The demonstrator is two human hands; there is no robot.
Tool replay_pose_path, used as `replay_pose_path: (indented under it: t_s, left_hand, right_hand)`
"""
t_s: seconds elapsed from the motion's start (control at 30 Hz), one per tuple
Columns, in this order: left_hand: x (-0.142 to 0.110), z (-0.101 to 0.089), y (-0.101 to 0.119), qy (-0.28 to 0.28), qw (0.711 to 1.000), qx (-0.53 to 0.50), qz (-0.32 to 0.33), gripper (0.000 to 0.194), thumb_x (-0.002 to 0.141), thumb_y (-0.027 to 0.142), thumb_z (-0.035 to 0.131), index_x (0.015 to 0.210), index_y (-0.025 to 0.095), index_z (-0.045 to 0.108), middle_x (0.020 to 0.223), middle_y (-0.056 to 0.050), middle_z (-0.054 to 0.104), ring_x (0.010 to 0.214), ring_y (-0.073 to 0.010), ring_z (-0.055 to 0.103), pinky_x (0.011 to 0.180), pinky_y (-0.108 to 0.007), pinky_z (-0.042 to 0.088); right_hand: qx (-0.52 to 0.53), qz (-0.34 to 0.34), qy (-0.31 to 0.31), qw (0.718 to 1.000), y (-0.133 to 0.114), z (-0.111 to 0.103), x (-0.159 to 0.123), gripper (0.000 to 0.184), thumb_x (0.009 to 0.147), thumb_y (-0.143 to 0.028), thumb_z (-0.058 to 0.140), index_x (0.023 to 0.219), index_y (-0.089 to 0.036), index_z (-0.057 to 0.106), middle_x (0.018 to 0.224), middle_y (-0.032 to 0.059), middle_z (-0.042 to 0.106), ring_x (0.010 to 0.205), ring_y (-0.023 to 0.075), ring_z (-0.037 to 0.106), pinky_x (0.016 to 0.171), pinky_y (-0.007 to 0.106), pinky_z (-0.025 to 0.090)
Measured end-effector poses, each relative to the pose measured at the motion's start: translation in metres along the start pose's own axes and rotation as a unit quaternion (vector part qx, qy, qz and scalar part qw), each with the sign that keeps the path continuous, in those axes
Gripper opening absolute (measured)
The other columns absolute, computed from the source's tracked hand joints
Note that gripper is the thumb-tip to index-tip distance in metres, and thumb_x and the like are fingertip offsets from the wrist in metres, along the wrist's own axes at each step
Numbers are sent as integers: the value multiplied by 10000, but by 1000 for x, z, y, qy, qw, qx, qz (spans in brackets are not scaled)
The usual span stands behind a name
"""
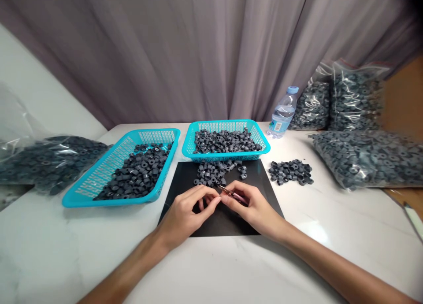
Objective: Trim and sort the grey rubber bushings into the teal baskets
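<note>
Over the black mat (211, 227), my left hand (188, 211) and my right hand (253, 207) meet at the fingertips. Between the right thumb and fingers lie small pinkish metal clippers (234, 194), their tip pointing up and left. The thumb and forefinger of my left hand pinch together right beside the tool; whatever they hold is hidden. Just beyond the fingers, a loose pile of small dark grey ring-shaped pieces (211, 172) rests on the mat's far part.
Two blue baskets, one at left (79, 200) and one behind the mat (228, 156), contain grey rings. A smaller ring pile (291, 172) lies right. Filled plastic bags flank the table, left (66, 158) and right (370, 158). A water bottle (282, 114) stands at the back.
</note>
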State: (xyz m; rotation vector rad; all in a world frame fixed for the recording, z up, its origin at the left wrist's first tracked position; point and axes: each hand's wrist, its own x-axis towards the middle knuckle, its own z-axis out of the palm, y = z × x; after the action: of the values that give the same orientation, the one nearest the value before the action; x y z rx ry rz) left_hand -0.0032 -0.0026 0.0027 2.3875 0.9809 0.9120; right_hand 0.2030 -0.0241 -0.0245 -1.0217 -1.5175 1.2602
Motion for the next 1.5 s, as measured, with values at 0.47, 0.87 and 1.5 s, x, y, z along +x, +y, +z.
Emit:
replay_pose_path:
  t_s: [0.47,0.87,1.5]
  left_hand:
    - [2,-2,-1,-39,997,-21,-61,111,1002,260,570,997,222,674,938,10,705,770,-115,625,700,-219,499]
    - [9,-2,3,-51,972,-151,-172,197,973,390,598,1001,224,702,915,-7,721,809,-147,679,651,-219,554]
    - [5,0,-2,-26,976,-147,-157,132,906,295,675,1010,224,715,959,-14,721,863,-143,689,697,-216,565]
  right_hand:
    - [-16,0,-2,1000,-1,-1,0,259,962,-459,616,913,-204,625,799,-23,541,731,138,461,665,256,376]
    - [6,12,13,1000,-6,0,1,301,944,-499,627,906,-201,631,788,-19,544,718,141,461,657,260,376]
    - [41,-1,16,999,-3,0,2,301,977,-497,585,904,-206,609,844,-8,569,795,153,508,735,268,415]
